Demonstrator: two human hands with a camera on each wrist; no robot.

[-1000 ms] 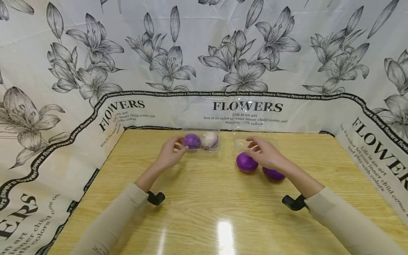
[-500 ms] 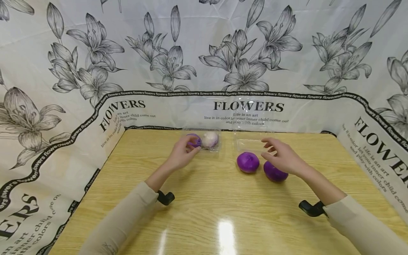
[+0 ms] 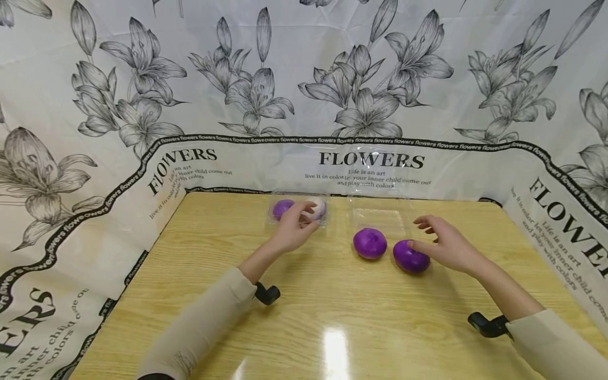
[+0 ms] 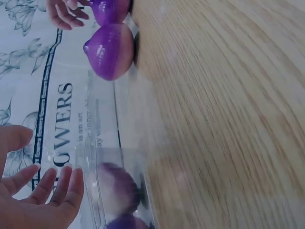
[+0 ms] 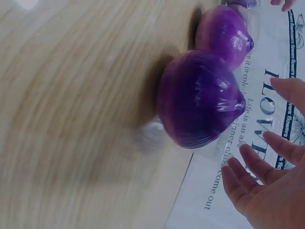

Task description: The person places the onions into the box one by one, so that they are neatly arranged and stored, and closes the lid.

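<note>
- Right loose onion: nearest you on the table. Expect firm, fairly light, slick-skinned; take hold around the widest part.
- Left loose onion: just beside it, likely to handle alike.
- Your right hand: released, fingers spread; it has shifted right, largely uncovering the right loose onion.
- Your left hand: fingers loosely bent, grasping nothing; it has moved right from the purple onion to the pale onion, both inside the left box.
- Right box: probably flimsy; hold lightly by its rim.
</note>
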